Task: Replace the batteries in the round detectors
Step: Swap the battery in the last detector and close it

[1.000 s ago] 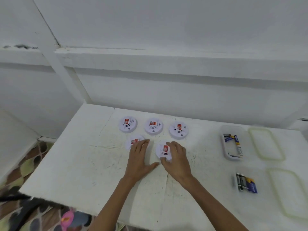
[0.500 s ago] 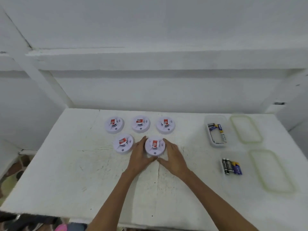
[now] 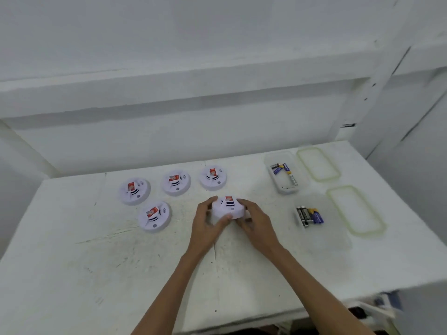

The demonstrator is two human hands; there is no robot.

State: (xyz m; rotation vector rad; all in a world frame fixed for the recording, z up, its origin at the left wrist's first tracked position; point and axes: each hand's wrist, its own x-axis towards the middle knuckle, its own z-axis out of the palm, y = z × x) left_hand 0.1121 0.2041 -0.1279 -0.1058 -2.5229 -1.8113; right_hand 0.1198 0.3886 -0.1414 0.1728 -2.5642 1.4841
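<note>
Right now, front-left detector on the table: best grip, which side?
Probably by its outer rim, from above, fingers on opposite sides. The front-left detector lies flat, raised centre up, nothing touching it, so the rim is exposed all round.

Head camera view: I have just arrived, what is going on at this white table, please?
A person grips one round detector with the left hand and the right hand, near the middle of the white table. Four more detectors lie to the left and behind it, untouched. On the right, loose batteries lie in a clear tub, and a second group of batteries lies nearer. No detector looks opened yet, so the battery change is only starting.
</note>
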